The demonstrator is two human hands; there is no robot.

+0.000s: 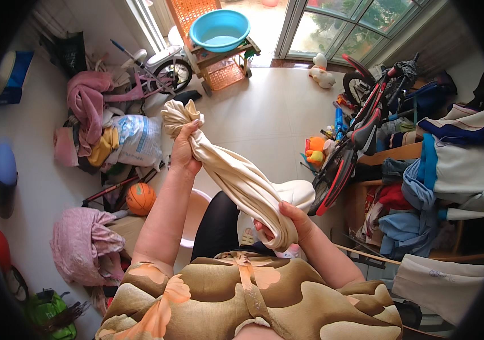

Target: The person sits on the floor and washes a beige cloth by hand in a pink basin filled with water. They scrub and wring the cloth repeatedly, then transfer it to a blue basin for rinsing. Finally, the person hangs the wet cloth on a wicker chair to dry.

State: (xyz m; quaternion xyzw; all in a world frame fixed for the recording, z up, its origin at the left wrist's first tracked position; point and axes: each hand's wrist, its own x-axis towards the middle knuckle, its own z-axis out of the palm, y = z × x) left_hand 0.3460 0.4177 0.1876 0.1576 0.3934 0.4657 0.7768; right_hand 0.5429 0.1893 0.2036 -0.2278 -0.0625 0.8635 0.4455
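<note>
A long cream-coloured cloth [242,170] stretches slantwise between my two hands, gathered into lengthwise folds. My left hand [186,148] grips it near its upper end, where a bunched part sticks out past the fist. Around the lower end my right hand [286,221] is closed, with the cloth looped over the fingers. Another fold of the same cloth hangs out beyond the right hand. Under my left forearm, partly hidden by it and by my leg, is a pale pink basin [197,212] on the floor.
A turquoise basin [219,29] with water stands on a wooden chair frame by the door. At the left are a pink bicycle [139,83], a filled white sack [137,140], a basketball [141,199] and heaped cloths. A black-and-red bicycle [363,127], toys and piled clothes [458,165] occupy the right.
</note>
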